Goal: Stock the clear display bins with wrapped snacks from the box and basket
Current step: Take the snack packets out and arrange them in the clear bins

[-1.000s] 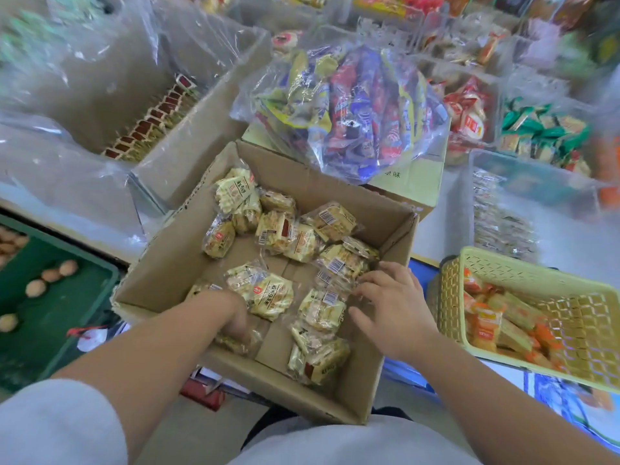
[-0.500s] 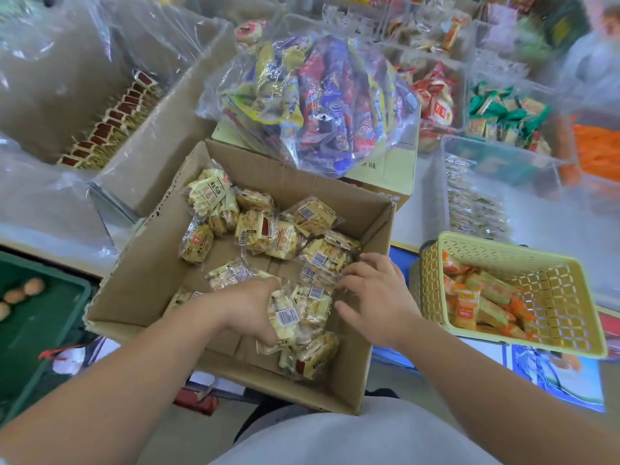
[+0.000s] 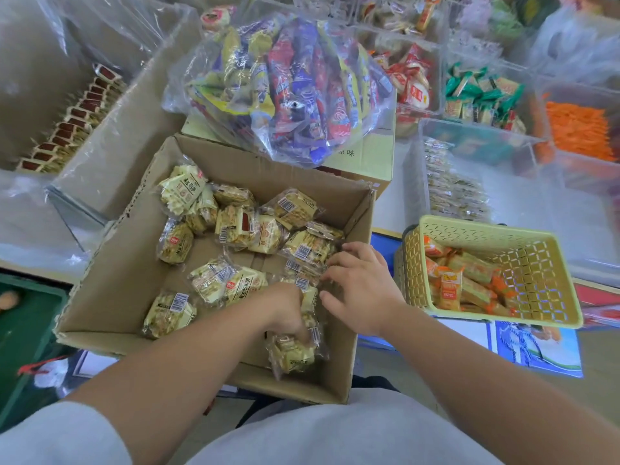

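Observation:
An open cardboard box (image 3: 110, 283) in front of me holds several pale yellow wrapped snacks (image 3: 235, 226). My left hand (image 3: 285, 310) is down in the box's near right corner, fingers curled round a few snack packs (image 3: 295, 354). My right hand (image 3: 359, 283) lies beside it with fingers spread, touching packs by the right wall. A yellow plastic basket (image 3: 536, 263) to the right holds several orange wrapped snacks (image 3: 449, 290). Clear display bins (image 3: 486, 156) stand behind the basket, one with pale wrapped snacks (image 3: 453, 193).
A big clear bag of mixed colourful snacks (image 3: 292, 88) sits on a closed carton (image 3: 369, 156) behind the box. A plastic-lined carton of red-labelled packs (image 3: 67, 122) is at far left. Bins of red, green and orange snacks fill the back right. A green crate (image 3: 23, 330) sits low left.
My left hand has moved right across the box to the near right corner and closed round packs there. My right hand has stayed by the right wall.

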`<state>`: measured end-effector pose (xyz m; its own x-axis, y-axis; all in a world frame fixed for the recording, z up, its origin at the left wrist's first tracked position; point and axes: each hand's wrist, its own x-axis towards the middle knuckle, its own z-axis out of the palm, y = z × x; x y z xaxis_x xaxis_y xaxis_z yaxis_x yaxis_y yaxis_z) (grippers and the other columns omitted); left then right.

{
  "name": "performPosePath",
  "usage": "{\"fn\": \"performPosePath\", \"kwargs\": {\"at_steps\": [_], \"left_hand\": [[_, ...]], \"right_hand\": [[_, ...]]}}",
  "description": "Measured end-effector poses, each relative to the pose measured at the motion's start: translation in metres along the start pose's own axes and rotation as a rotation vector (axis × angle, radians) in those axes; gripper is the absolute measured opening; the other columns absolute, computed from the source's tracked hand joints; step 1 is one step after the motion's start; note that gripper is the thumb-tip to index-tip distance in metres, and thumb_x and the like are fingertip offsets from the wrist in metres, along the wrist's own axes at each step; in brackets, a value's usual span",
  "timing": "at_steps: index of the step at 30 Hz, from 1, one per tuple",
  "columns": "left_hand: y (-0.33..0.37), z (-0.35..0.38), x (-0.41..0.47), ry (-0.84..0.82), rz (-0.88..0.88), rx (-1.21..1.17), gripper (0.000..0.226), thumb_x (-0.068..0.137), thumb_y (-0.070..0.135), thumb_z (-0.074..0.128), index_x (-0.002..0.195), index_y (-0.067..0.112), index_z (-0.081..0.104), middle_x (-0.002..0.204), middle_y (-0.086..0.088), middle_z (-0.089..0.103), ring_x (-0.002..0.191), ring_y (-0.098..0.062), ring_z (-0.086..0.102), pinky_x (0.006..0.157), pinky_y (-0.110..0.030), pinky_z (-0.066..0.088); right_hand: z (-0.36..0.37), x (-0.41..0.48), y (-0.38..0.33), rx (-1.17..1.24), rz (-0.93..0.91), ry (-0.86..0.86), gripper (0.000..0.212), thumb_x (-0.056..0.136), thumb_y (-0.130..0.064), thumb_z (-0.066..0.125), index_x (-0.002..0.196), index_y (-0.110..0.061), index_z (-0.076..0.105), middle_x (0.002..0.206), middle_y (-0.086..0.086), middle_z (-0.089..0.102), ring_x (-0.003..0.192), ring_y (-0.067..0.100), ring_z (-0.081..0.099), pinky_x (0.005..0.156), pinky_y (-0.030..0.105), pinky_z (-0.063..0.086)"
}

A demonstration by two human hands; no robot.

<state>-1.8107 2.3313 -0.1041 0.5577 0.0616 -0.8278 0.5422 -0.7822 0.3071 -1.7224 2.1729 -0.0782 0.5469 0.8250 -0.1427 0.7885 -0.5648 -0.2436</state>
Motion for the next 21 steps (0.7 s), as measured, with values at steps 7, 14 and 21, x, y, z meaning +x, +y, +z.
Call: {"fn": "performPosePath", "kwargs": {"at_steps": [7, 14, 21], "left_hand": [[0.010, 0.003, 0.008, -0.013, 0.006, 0.085, 0.084, 0.073, 0.037, 0.093, 0.140, 0.011, 0.049, 0.132, -0.007, 0.063, 0.113, -0.028, 0.064, 0.097, -0.042, 0.056], [-0.012, -0.019, 0.005, 0.000, 0.010, -0.052, 0.077, 0.071, 0.029, 0.092, 0.137, 0.016, 0.056, 0.108, 0.001, 0.066, 0.091, -0.018, 0.068, 0.073, -0.033, 0.060], [-0.048, -0.033, 0.019, 0.148, -0.133, -0.536, 0.109, 0.069, 0.038, 0.093, 0.159, 0.021, 0.034, 0.155, -0.010, 0.048, 0.128, -0.029, 0.058, 0.104, -0.043, 0.050]], "right_hand": [[0.002, 0.000, 0.002, 0.007, -0.004, -0.002, 0.048, 0.086, -0.061, 0.041, 0.109, -0.035, 0.074, 0.120, -0.015, 0.065, 0.134, 0.023, 0.036, 0.116, 0.050, 0.027], [0.000, -0.001, 0.002, 0.029, -0.003, -0.007, 0.049, 0.086, -0.061, 0.038, 0.111, -0.035, 0.073, 0.122, -0.015, 0.064, 0.136, 0.022, 0.034, 0.118, 0.050, 0.025], [0.000, -0.001, 0.003, 0.020, -0.014, -0.011, 0.048, 0.088, -0.061, 0.038, 0.109, -0.035, 0.073, 0.121, -0.017, 0.062, 0.136, 0.022, 0.033, 0.117, 0.048, 0.022]]}}
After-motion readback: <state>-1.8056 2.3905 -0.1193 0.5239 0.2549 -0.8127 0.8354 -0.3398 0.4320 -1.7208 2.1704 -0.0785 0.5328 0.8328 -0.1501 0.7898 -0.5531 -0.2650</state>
